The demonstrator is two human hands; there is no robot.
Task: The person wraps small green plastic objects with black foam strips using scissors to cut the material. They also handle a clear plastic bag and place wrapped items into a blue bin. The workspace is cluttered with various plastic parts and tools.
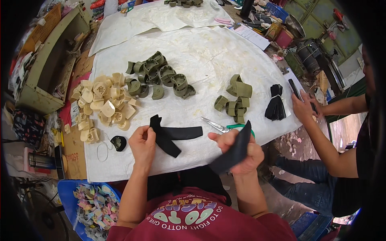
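My left hand [143,145] is closed in a pinch at the left edge of a black fabric strip [165,141]. A second dark strip [184,133] lies flat on the table, running right from under it. My right hand [246,156] grips a curved black fabric piece [234,149], raised over the table's near edge. Scissors [217,125] with green handles lie just beyond that hand, their handles partly covered by it. Left of my left hand sit a small black cup-shaped piece [118,143] and a loop of thin pale cord [103,151].
Cream moulded pieces [107,108] are heaped at the left. Olive-green curved pieces [152,71] stand beyond them, with more olive pieces [237,98] at the right. A tied black bundle [276,103] lies near a co-worker's hands [304,106], which hold a phone. A blue tub [72,201] holds colourful scraps.
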